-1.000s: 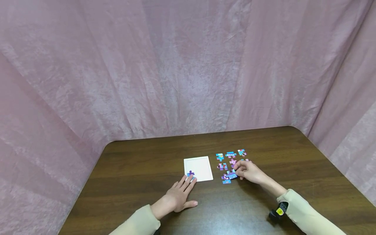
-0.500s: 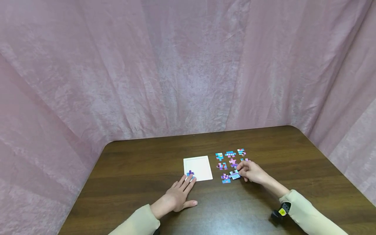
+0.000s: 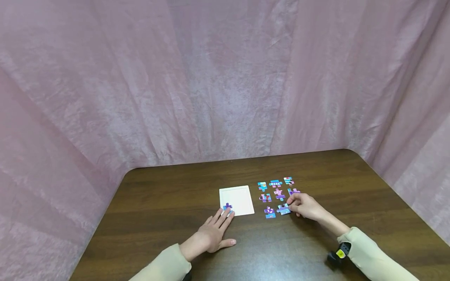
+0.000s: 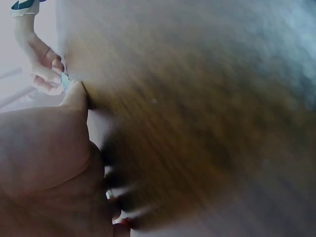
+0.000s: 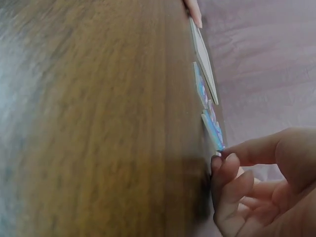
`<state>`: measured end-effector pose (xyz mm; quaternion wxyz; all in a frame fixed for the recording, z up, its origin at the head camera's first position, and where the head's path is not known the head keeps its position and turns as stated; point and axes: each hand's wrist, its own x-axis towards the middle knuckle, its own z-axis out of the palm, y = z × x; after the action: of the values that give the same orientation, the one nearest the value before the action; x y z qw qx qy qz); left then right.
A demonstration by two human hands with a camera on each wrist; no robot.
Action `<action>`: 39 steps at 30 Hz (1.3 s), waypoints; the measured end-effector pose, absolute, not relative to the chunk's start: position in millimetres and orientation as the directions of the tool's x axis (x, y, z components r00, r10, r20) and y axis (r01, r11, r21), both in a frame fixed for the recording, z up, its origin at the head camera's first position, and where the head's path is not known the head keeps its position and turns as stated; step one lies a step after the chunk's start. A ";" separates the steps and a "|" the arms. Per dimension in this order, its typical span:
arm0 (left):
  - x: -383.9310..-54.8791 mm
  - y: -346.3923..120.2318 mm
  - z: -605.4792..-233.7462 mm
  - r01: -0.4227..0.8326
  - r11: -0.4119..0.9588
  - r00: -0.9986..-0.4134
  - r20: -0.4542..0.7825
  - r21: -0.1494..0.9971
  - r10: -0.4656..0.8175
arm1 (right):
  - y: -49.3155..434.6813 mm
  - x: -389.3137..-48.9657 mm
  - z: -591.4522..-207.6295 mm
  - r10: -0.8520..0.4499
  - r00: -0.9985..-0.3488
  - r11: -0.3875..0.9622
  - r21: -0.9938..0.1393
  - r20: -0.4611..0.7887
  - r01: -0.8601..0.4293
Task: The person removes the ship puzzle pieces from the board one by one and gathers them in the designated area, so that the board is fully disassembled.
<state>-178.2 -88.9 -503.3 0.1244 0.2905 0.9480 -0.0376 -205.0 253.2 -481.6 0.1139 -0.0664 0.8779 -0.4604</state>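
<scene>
In the head view my left hand (image 3: 213, 233) lies with straight, spread fingers, its fingertips on the lower left corner of a white square puzzle frame (image 3: 240, 199). A purple and blue jigsaw piece (image 3: 227, 207) sits in that corner, partly hidden by the fingers. My right hand (image 3: 305, 206) pinches the right edge of a blue and purple jigsaw piece (image 3: 283, 209) between thumb and fingers. The right wrist view has this same piece (image 5: 212, 129) slightly tilted, low over the table. Just left of it lies another purple and blue jigsaw piece (image 3: 269, 212).
Several more jigsaw pieces lie in rough rows right of the frame, among them a pink and purple piece (image 3: 279, 194) and a red, purple and blue piece (image 3: 265, 198). Pink curtains (image 3: 225, 97) hang behind the brown wooden table (image 3: 168, 195).
My right hand has drawn the pinched jigsaw piece to the right, away from the neighbouring piece it overlapped. My left hand has stayed in place on the frame.
</scene>
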 end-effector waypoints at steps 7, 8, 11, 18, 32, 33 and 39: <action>-171.9 -85.3 -486.2 0.559 0.829 -0.789 -0.296 0.016 0.538 | 256.0 -203.9 -479.7 -0.182 -0.977 0.651 -0.758 -0.115 -0.032; -170.6 -84.7 -482.8 0.557 0.830 -0.789 -0.300 0.018 0.536 | 256.4 -203.8 -479.3 -0.185 -0.977 0.660 -0.750 -0.105 -0.044; -167.3 -83.4 -475.5 0.553 0.833 -0.791 -0.298 0.024 0.534 | 256.8 -203.5 -477.1 -0.182 -0.979 0.677 -0.734 -0.088 -0.060; -169.0 -85.3 -481.5 0.557 0.830 -0.789 -0.298 0.024 0.537 | 255.9 -204.6 -474.6 -0.189 -0.977 0.709 -0.702 -0.095 -0.069; -168.8 -85.4 -480.2 0.544 0.839 -0.795 -0.304 0.026 0.525 | 252.3 -206.4 -470.3 -0.164 -0.984 0.718 -0.692 -0.066 -0.073; -169.1 -85.9 -481.7 0.546 0.838 -0.796 -0.300 0.023 0.526 | 251.6 -206.8 -470.0 -0.166 -0.984 0.718 -0.692 -0.062 -0.078; -172.2 -88.6 -489.7 0.556 0.831 -0.792 -0.287 0.025 0.538 | 247.0 -209.8 -467.9 -0.169 -0.983 0.703 -0.707 -0.065 -0.074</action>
<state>-172.2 -88.6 -489.7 0.1424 0.2891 0.9462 -0.0303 -209.8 247.0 -467.9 0.0625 -0.0662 0.9207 -0.3796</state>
